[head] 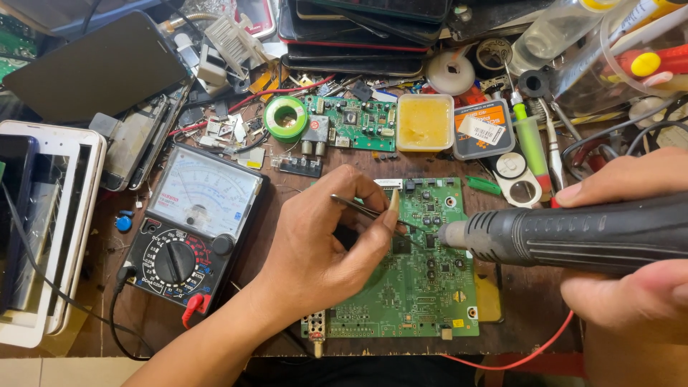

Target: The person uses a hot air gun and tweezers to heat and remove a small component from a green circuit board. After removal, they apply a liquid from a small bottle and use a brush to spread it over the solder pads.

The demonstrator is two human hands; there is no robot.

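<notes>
Both hands are over the big green circuit board (pixel 416 287), which lies flat on the wooden table (pixel 530 315) right in front of the person, its near edge close to the table's front edge. The left hand (pixel 322 244) has its grip pinched narrow around a pair of metal tweezers (pixel 362 209), thumb and fingers closed on them, and the tips reach down to a spot near the middle of the board. The right hand (pixel 631 244) comes in from the right, wrapped around the thick black handle of a hot-air tool (pixel 573 233); that grip is fully closed on the handle, thumb over the top, fingers under. The tool's grey nozzle points left and sits just beside the tweezer tips, right over the board; whether it touches, I can't tell.

To the left of the board sits an analogue multimeter (pixel 190 229) with a black dial and a red plug at its lower corner. Behind the board there's a smaller green circuit board (pixel 355 123), a green roll of solder wire (pixel 285 118) just to its left, and an open tub of yellowish flux paste (pixel 424 123) to its right, with a dark-and-orange tin (pixel 482 129) next to that. A thin red wire (pixel 530 355) curls off the table's front edge under the right hand. Dark tablets (pixel 358 36) are stacked at the back, and a white-framed panel (pixel 50 229) lies at the far left
</notes>
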